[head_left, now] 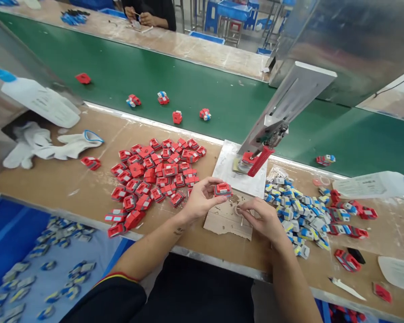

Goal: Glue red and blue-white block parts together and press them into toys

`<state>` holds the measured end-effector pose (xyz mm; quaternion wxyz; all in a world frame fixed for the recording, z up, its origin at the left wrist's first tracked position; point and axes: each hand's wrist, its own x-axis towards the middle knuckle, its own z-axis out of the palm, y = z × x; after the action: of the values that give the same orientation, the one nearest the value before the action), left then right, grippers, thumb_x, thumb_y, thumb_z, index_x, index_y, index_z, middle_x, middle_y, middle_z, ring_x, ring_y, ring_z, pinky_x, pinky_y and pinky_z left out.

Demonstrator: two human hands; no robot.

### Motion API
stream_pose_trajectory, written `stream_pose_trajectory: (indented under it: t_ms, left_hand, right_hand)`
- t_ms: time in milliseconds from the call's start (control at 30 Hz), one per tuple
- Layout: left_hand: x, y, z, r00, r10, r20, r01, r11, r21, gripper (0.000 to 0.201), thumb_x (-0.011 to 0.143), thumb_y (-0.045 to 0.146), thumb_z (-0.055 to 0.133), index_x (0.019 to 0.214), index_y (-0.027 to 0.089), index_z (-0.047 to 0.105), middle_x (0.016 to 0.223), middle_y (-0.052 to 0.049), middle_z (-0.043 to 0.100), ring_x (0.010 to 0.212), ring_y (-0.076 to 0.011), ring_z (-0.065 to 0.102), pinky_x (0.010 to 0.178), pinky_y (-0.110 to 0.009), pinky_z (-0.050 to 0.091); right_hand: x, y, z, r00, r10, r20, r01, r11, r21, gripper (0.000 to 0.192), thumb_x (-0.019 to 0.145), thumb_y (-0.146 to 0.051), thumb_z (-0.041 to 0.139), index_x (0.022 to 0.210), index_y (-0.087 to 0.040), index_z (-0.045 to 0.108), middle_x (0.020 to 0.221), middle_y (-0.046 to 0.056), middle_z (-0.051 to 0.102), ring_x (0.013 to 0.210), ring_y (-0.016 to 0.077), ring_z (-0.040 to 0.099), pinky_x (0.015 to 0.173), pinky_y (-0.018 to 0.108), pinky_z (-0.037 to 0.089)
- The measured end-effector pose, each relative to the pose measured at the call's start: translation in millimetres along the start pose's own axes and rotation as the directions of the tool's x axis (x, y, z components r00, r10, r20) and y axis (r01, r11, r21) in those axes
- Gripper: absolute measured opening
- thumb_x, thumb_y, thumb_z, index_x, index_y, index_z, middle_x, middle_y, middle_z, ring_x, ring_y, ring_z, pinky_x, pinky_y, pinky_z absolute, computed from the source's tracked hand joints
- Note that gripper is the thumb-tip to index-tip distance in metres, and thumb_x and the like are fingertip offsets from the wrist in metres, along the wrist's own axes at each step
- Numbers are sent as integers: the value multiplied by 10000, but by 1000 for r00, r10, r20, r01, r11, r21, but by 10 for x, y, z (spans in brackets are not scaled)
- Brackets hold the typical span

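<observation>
My left hand (202, 197) is closed on a red plastic toy vehicle piece (222, 189), held up above a worn cardboard sheet (218, 224). Just to the right, over the same cardboard, the fingers of my right hand (261, 217) pinch a thin white stick (241, 221); its exact kind is too small to tell. A dense heap of similar red pieces (158, 170) lies to the left of my left hand. On the other side, beside my right hand, is a pile of white, blue and yellow pieces (303, 215).
A metal press (269, 130) stands on a white plate (224, 166) beyond my hands. Behind it runs a green conveyor belt (111, 76) carrying several pieces. White gloves (54, 146) and a bottle (40, 101) lie left. A knife (348, 289) lies right. A co-worker's hands (143, 18) are across.
</observation>
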<state>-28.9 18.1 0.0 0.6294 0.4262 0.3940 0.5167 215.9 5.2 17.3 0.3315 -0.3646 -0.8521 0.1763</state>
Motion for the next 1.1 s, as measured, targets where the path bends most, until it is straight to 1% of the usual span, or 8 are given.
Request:
stream_pose_trajectory:
  t_ms: [233,400,467,567,633,700,900,1100]
  left_hand:
    - [17,-46,6,999,52,-1,-52,999,-1,576,683,431,992,1125,166,734,1108,-129,825,1027,-283,814,965,-413,658]
    - [6,-68,-9,996,87,32,-88,995,40,546,719,422,973,1135,169,727,1032,-110,828,972,-276,822,918,-411,674]
    - [-4,-69,-5,992,121,28,-123,991,58,522,727,389,973,1131,174,723,1038,-100,822,971,-257,819,915,-394,671]
    - [-14,-84,10,984,178,27,-180,976,126,476,730,345,974,1107,176,739,1061,-90,815,970,-224,808,917,-358,663]
    - [-26,-96,31,972,230,51,-235,957,172,438,744,328,966,1101,184,756,1070,-84,818,976,-209,802,932,-346,658]
    - [-45,-105,58,956,281,82,-293,933,211,401,764,319,954,1098,195,770,1077,-81,822,989,-205,800,942,-344,656]
    - [-96,-89,108,939,306,158,-342,882,323,355,810,331,921,1118,211,792,1096,-94,831,1021,-230,796,955,-380,652]
    - [-115,-63,102,933,300,198,-352,871,343,369,812,290,921,1152,227,792,1140,-92,832,1060,-235,796,986,-386,638]
  right_hand:
    - [-24,14,-38,987,126,-99,-118,990,78,110,944,-198,746,851,-247,713,757,22,790,648,177,739,585,292,582]
    - [-63,39,-96,958,246,-147,-224,963,153,158,913,-257,784,773,-243,714,709,25,772,595,167,694,538,289,525]
    - [-57,19,-150,919,281,-277,-208,941,266,199,899,-296,813,755,-242,688,679,12,748,594,162,684,541,288,515]
    - [17,-43,-190,810,314,-495,-109,911,399,302,860,-397,865,732,-242,639,636,-15,697,587,156,667,556,298,519]
    - [96,-96,-159,752,317,-578,-52,903,427,338,843,-435,883,733,-245,626,622,-28,674,574,147,652,558,301,515]
    - [167,-151,-89,730,317,-606,-6,889,457,318,855,-416,881,753,-250,631,623,-38,664,579,137,651,565,295,512]
    - [216,-263,125,747,356,-561,12,837,547,250,897,-354,855,804,-252,647,674,-38,693,618,134,675,582,292,530]
    - [200,-277,180,764,378,-522,-23,826,563,252,901,-355,851,806,-248,644,692,-32,703,616,134,669,574,294,533]
